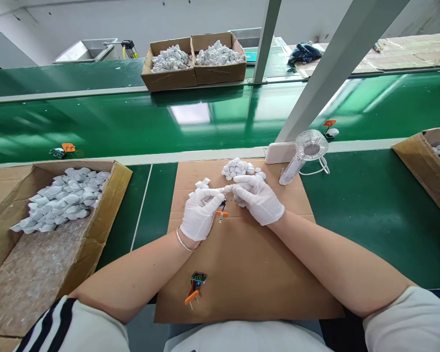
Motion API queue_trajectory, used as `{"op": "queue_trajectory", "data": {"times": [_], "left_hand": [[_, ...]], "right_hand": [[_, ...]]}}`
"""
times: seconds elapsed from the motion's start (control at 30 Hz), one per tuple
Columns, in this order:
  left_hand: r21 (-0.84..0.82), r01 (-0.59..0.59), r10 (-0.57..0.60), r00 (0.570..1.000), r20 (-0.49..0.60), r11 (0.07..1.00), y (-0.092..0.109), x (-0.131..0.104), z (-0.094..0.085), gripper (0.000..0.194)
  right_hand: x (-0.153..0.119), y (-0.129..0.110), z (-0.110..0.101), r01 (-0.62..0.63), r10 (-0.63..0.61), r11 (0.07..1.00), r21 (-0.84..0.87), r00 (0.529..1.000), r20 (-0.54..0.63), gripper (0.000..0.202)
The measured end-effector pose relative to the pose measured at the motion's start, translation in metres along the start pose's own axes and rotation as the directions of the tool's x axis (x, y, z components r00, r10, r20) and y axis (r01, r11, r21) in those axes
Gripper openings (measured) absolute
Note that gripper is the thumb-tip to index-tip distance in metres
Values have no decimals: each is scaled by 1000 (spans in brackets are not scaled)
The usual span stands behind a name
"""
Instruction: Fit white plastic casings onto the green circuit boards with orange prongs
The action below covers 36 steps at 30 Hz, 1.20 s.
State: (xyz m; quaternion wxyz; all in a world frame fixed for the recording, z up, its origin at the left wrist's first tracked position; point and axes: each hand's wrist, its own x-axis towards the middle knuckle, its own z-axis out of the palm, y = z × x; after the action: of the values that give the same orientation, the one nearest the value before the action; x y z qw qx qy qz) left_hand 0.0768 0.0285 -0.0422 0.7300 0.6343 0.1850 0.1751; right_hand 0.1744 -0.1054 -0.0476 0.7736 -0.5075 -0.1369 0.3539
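Observation:
My left hand (pixel 201 212), in a white glove, is closed with thumb and forefinger pinched together. An orange two-pin plug (pixel 222 214) with short dark wires hangs right under these fingertips. My right hand (pixel 259 199), gloved too, is closed and meets the left at the fingertips. Between them shows a small white piece (pixel 227 188), partly hidden by the fingers. Behind the hands a heap of white faceted pieces (pixel 237 167) lies on a cardboard sheet (pixel 256 274), with a few more beside the left fingers. Nearer to me lies another orange plug (pixel 192 296) wired to a green circuit board (pixel 198 278).
An open carton (pixel 119 188) of white pieces stands left, another carton (pixel 421 161) right. A clear handheld fan (pixel 311 145) leans by a white block (pixel 279 152) behind my right hand. Two filled boxes (pixel 220 73) sit beyond the green belt (pixel 124 127). A slanted post (pixel 322 73) rises behind.

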Motion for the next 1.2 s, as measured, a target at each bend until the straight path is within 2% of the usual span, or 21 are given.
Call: {"op": "queue_trajectory", "data": {"times": [0.13,0.3,0.43,0.5,0.6,0.7,0.8,0.9,1.0,1.1,1.2], "left_hand": [[50,-96,95,995,21,994,0,-3,1,33],[63,-78,75,996,47,995,2,-6,2,29],[-137,-56,59,998,13,989,-3,-6,1,36],[-179,-54,54,999,-1,982,-5,-5,0,33],[-112,-99,99,995,-6,989,-6,-4,-1,24],[-124,-112,113,994,3,986,-4,-3,-1,34],[-88,-154,159,986,58,984,3,-5,1,38],[6,-223,220,968,118,975,11,-8,3,35],[85,-262,246,956,160,961,14,-10,3,33],[158,-307,277,943,183,939,11,-10,0,33],[180,-416,378,901,212,891,4,-8,-4,37]], "right_hand": [[0,-1,-1,-29,26,998,48,998,56,31],[-1,-6,1,-4,-1,999,46,993,118,20],[-3,-7,4,-59,45,988,140,994,97,25],[-4,-7,5,-79,65,984,157,994,93,25],[-5,-7,5,-76,55,982,173,991,124,24],[-4,-8,4,-83,60,976,200,991,120,29],[-3,-11,-1,-159,145,975,157,985,96,31],[-3,-13,-6,-212,193,973,92,964,182,20],[-4,-14,-7,-187,153,979,86,941,302,14],[-5,-12,-6,-158,121,984,77,928,351,12],[-5,-11,-5,-161,120,984,77,914,387,7]]}}
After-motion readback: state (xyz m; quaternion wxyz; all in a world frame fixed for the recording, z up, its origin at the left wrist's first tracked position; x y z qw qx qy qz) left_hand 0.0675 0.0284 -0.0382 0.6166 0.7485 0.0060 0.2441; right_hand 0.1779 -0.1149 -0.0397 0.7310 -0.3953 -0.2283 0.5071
